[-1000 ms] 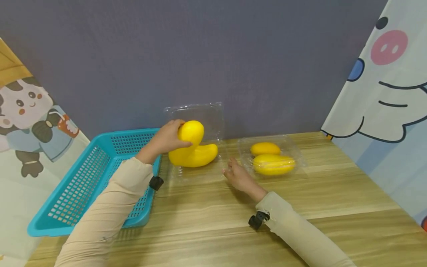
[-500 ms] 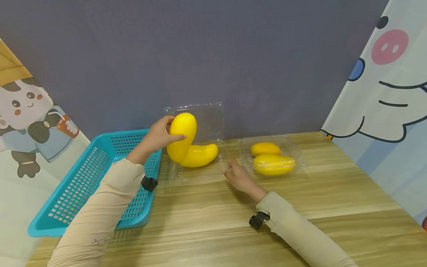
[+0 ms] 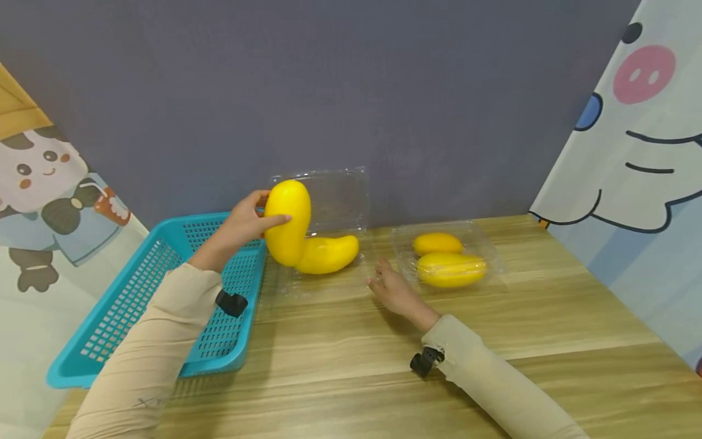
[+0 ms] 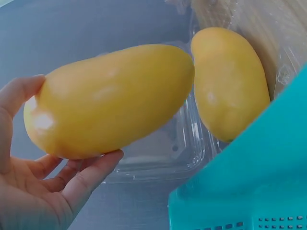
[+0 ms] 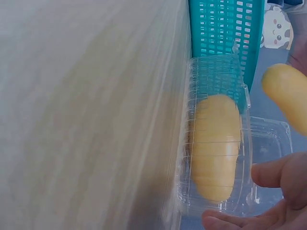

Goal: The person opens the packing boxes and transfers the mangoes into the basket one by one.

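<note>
In the head view, my left hand [image 3: 241,219] grips a large yellow mango [image 3: 286,213] by its upper part, thumb in front. The mango stands near upright over the left side of a clear plastic clamshell box [image 3: 342,198], whose lid leans up by the wall. Another mango [image 3: 333,255] lies in that box, partly hidden by the held one. In the left wrist view, thumb and fingers hold the raised mango [image 4: 112,100] around one end. My right hand [image 3: 396,294] stays low at the box's right side, fingers loose, thumb [image 5: 268,173] close to the clear wall, holding nothing.
A teal slotted basket [image 3: 233,360] stands left of the box, under my left forearm. To the right, a second clear box [image 3: 496,268] contains two yellow mangoes [image 3: 451,270]. A grey wall [image 3: 439,110] rises behind the wooden table [image 3: 329,366].
My left hand has moved left and slightly up with the mango, toward the basket side. The mango has turned more upright, uncovering more of the one in the box. My right hand stays put.
</note>
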The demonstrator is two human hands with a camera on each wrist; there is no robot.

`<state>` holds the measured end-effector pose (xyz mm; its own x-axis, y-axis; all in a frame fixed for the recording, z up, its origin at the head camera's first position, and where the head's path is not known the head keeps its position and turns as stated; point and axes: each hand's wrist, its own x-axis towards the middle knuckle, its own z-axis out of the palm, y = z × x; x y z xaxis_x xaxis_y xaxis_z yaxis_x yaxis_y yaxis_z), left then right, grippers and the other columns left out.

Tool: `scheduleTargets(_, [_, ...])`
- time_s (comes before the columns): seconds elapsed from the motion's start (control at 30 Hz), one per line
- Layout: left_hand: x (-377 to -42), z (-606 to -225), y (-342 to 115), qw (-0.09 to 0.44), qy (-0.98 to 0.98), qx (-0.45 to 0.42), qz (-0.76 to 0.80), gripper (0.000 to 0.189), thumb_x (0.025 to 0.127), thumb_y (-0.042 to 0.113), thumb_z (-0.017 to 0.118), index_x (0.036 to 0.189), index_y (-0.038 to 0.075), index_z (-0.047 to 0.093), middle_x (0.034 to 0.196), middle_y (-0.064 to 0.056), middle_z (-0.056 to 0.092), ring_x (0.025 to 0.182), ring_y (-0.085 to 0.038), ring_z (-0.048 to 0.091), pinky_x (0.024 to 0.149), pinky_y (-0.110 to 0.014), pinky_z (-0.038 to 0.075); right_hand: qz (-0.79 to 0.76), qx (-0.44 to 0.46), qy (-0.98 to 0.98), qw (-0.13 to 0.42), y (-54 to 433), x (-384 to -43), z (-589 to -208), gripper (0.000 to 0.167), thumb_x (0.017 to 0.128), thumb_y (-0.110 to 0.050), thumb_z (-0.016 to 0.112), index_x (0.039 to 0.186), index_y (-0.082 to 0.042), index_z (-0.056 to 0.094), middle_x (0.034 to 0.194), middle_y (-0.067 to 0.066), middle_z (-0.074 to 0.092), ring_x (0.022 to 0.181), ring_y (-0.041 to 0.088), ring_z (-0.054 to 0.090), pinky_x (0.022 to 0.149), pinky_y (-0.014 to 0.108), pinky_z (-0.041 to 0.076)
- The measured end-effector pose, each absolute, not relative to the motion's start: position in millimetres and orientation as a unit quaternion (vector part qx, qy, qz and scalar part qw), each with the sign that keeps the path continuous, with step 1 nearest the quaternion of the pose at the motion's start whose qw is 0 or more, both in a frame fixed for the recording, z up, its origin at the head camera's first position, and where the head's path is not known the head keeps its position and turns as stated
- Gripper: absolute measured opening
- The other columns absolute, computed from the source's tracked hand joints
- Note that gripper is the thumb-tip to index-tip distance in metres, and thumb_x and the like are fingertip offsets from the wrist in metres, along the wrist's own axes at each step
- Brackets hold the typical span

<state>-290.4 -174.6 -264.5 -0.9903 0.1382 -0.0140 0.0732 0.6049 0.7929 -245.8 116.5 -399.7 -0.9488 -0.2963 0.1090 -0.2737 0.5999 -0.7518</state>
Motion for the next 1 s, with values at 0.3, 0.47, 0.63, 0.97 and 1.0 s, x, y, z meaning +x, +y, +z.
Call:
scheduleTargets(0.3, [-289,-264,-188,0.049,0.878,0.034,0.474,0.093,0.082,0.049,0.068,0.151,0.013,0.017,0.147,-0.013,0.029,0.117,-0.034,0.047,0.087,-0.045,0.050,-0.413,-0.154,0.898,0.020,115,-245,-397,0.065,0.098,-0.015,0.049,0.141,0.019,0.015,0.135,0.035,0.041,0.118,0.044,0.049,0.103,0.051,0.036])
scheduleTargets(0.47, [-292,-267,-197,0.050,0.873,0.027,0.485,0.091,0.084,0.047,0.066,0.151,0.012,0.016,0.149,-0.015,0.026,0.122,-0.035,0.044,0.088,-0.046,0.050,-0.408,-0.152,0.900,0.023,115,-245,-396,0.064,0.098,-0.016,0.048,0.141,0.018,0.015,0.136,0.034,0.041,0.119,0.043,0.049,0.103,0.051,0.037])
scheduleTargets(0.63, [-291,-269,-203,0.058,0.866,0.025,0.497,0.087,0.087,0.044,0.063,0.151,0.010,0.014,0.150,-0.016,0.024,0.128,-0.036,0.038,0.088,-0.047,0.049,-0.405,-0.151,0.901,0.026,115,-246,-396,0.065,0.098,-0.017,0.048,0.142,0.017,0.014,0.136,0.034,0.041,0.119,0.043,0.049,0.103,0.050,0.037])
scheduleTargets(0.97, [-286,-270,-213,0.081,0.847,0.018,0.525,0.085,0.089,0.047,0.059,0.151,0.009,0.014,0.150,-0.016,0.025,0.134,-0.035,0.030,0.094,-0.050,0.046,-0.408,-0.156,0.899,0.022,116,-245,-397,0.065,0.098,-0.017,0.048,0.141,0.019,0.015,0.135,0.035,0.041,0.124,0.044,0.043,0.106,0.051,0.032])
scheduleTargets(1.0, [-286,-271,-214,0.082,0.847,0.014,0.525,0.086,0.089,0.047,0.059,0.151,0.009,0.014,0.150,-0.016,0.024,0.135,-0.035,0.029,0.095,-0.050,0.045,-0.409,-0.156,0.899,0.022,116,-245,-397,0.065,0.098,-0.016,0.048,0.141,0.019,0.015,0.135,0.035,0.041,0.124,0.044,0.043,0.106,0.051,0.033])
